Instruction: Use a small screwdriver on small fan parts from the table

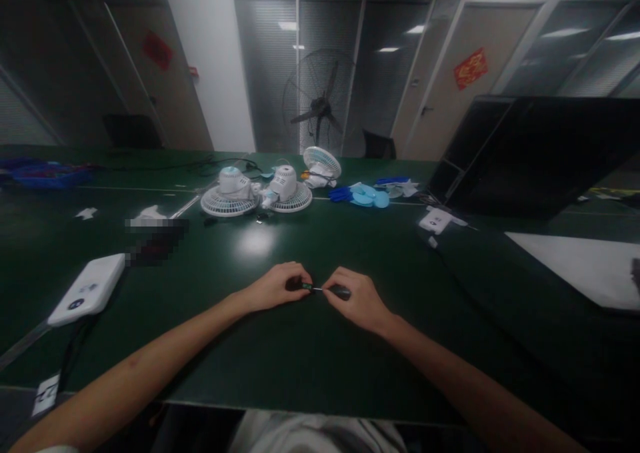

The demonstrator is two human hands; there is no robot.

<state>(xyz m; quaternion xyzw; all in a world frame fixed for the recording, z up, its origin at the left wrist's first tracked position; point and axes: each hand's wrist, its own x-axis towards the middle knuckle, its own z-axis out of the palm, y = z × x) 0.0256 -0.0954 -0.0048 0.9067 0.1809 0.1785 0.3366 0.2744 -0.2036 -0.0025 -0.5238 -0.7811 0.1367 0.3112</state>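
Low over the green table, my left hand (pixel 280 285) pinches a small green circuit board (pixel 307 286) between thumb and fingers; most of it is hidden by the hand. Facing it, my right hand (pixel 357 298) is closed round a screwdriver with a dark handle (pixel 341 292). The thin metal shaft (pixel 318 289) points left, and its tip meets or nearly meets the board's right end. Whether the two touch I cannot tell.
Two white fans (pixel 230 193) lie face down beyond my hands, with another fan (pixel 321 166) behind. Blue gloves (pixel 360 194) lie to their right. White power banks (pixel 90 290) with cables flank me. A large black monitor (pixel 540 153) stands right, and a blue tray (pixel 50 173) sits far left.
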